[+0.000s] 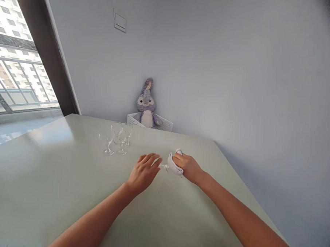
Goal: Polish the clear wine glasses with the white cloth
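Right hand [186, 167] closed on white cloth [175, 165], cloth wrapped round bowl of glass [164, 167]. Glass lies sideways, stem and foot out toward 9 o'clock. Left hand [143, 173] open, fingers spread, just beside foot; contact hard to tell. Both over pale table [28, 172]. At 11 o'clock, upright glasses [115, 139] stand overlapped, well apart from hands; exact count unclear. At 12 o'clock, past table edge, white basket [150, 122] holds plush rabbit [146, 104], its lower part hidden by rim. Window [20, 59] at 10 o'clock.
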A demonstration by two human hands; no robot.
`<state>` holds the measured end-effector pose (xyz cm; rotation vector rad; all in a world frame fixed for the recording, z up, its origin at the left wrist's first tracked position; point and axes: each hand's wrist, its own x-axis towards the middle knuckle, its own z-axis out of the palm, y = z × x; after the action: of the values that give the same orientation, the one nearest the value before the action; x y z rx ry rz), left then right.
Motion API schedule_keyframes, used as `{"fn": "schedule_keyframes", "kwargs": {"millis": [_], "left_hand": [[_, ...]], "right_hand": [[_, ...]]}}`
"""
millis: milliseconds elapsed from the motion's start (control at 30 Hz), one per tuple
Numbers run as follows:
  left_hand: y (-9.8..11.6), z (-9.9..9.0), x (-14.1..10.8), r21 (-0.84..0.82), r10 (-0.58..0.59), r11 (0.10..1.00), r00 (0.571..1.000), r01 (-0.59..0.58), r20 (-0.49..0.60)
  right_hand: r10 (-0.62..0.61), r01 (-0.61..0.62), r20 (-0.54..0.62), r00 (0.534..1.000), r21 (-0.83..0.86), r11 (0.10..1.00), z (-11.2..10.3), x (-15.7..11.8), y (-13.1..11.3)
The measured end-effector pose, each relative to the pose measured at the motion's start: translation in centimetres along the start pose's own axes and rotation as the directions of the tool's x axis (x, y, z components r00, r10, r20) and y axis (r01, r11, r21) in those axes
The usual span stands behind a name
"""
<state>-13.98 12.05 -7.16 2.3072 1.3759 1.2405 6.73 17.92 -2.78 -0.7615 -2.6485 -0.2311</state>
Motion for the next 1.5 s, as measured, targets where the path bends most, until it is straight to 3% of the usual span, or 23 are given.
{"fn": "schedule_keyframes", "kwargs": {"millis": [67, 133, 200, 267, 333, 400, 467, 500, 567, 667, 733, 833, 933, 1000, 1067, 1133, 1167, 1233, 1333, 1400, 1433, 1467, 1500], "left_hand": [[0.2, 0.2, -0.1, -0.037, 0.119, 0.993, 0.991, -0.117, 0.058], [0.5, 0.6, -0.4, -0.126, 0.146, 0.984, 0.980, -0.129, 0.138], [0.7, 0.9, -0.7, -0.165, 0.103, 0.983, 0.981, -0.075, 0.167], [0.6, 1.0, -0.7, -0.138, 0.056, 0.990, 0.990, -0.038, 0.129], [0.3, 0.8, -0.5, -0.091, 0.043, 0.995, 0.998, -0.038, 0.053], [-0.2, 0.7, -0.2, -0.050, 0.037, 0.998, 0.999, -0.037, -0.011], [-0.7, 0.5, 0.0, -0.001, 0.027, 1.000, 0.998, -0.027, -0.059], [-0.9, 0.5, 0.1, 0.034, 0.018, 0.999, 0.997, -0.015, -0.080], [-1.2, 0.6, 0.1, 0.109, -0.014, 0.994, 0.991, 0.029, -0.135], [-0.8, 1.1, 0.0, 0.170, -0.068, 0.980, 0.972, 0.108, -0.223], [0.1, 1.8, -0.1, 0.192, -0.072, 0.974, 0.965, 0.122, -0.250], [1.7, 2.5, -0.3, 0.195, -0.043, 0.977, 0.972, 0.090, -0.229], [2.5, 2.3, -0.5, 0.039, -0.056, 0.997, 0.979, 0.065, -0.194], [2.3, 1.6, -0.2, -0.205, -0.152, 0.972, 0.970, 0.112, -0.192], [1.9, 0.8, 0.2, -0.542, -0.297, 0.823, 0.942, 0.170, -0.156], [1.5, 0.0, 0.7, -0.809, -0.406, 0.548, 0.913, 0.210, -0.038], [1.4, -0.4, 0.9, -0.879, -0.426, 0.417, 0.904, 0.230, 0.035], [1.5, -1.0, 1.0, -0.935, -0.426, 0.236, 0.893, 0.263, 0.144], [2.0, -1.8, 0.9, -0.953, -0.335, 0.094, 0.911, 0.286, 0.241], [2.3, -2.0, 0.9, -0.950, -0.276, 0.049, 0.918, 0.309, 0.284], [2.4, -2.0, 0.9, -0.947, -0.284, 0.059, 0.915, 0.315, 0.287], [2.5, -1.9, 1.0, -0.947, -0.327, 0.086, 0.906, 0.310, 0.267], [2.4, -1.7, 1.1, -0.948, -0.399, 0.120, 0.889, 0.294, 0.225]], "right_hand": [[-0.125, 0.128, 0.073, 0.989, -0.036, 0.991, -1.2, -0.2, -0.2], [-0.183, 0.177, 0.094, 0.979, 0.070, 0.982, -2.0, -0.2, -0.6], [-0.128, 0.107, 0.058, 0.990, 0.281, 0.954, -2.2, -0.2, -0.8], [0.075, -0.078, 0.026, 0.997, 0.520, 0.850, -1.5, -0.4, -1.0], [0.368, -0.298, 0.062, 0.928, 0.719, 0.628, -0.1, -0.6, -1.4], [0.608, -0.406, 0.158, 0.778, 0.865, 0.294, 1.5, -0.7, -2.2], [0.726, -0.330, 0.263, 0.636, 0.943, -0.052, 3.0, -0.4, -3.6], [0.751, -0.241, 0.297, 0.590, 0.952, -0.187, 3.5, -0.1, -4.4], [0.767, -0.067, 0.322, 0.555, 0.937, -0.344, 4.1, 0.5, -6.3], [0.737, -0.004, 0.266, 0.622, 0.942, -0.336, 4.3, 1.7, -8.9], [0.712, -0.061, 0.225, 0.665, 0.967, -0.249, 4.5, 2.3, -10.1], [0.712, -0.094, 0.153, 0.685, 0.988, -0.122, 4.8, 2.9, -10.1], [0.744, -0.132, 0.115, 0.659, 0.991, -0.036, 4.3, 2.8, -8.0], [0.738, -0.224, 0.127, 0.663, 0.974, 0.033, 3.7, 2.4, -6.3], [0.659, -0.345, 0.190, 0.728, 0.932, 0.113, 3.0, 1.9, -5.1], [0.503, -0.439, 0.314, 0.805, 0.886, 0.149, 2.6, 1.4, -4.9], [0.401, -0.468, 0.388, 0.830, 0.875, 0.122, 2.5, 1.2, -5.0], [0.178, -0.507, 0.504, 0.845, 0.861, -0.034, 2.7, 0.8, -5.8], [-0.078, -0.536, 0.542, 0.837, 0.780, -0.323, 3.5, 0.3, -7.3], [-0.133, -0.536, 0.529, 0.838, 0.751, -0.386, 4.0, 0.0, -7.9], [-0.120, -0.534, 0.529, 0.840, 0.768, -0.353, 4.1, 0.0, -7.9], [-0.077, -0.535, 0.535, 0.841, 0.803, -0.263, 4.1, 0.1, -7.8], [0.001, -0.538, 0.541, 0.841, 0.837, -0.104, 3.8, 0.2, -7.5]]}}
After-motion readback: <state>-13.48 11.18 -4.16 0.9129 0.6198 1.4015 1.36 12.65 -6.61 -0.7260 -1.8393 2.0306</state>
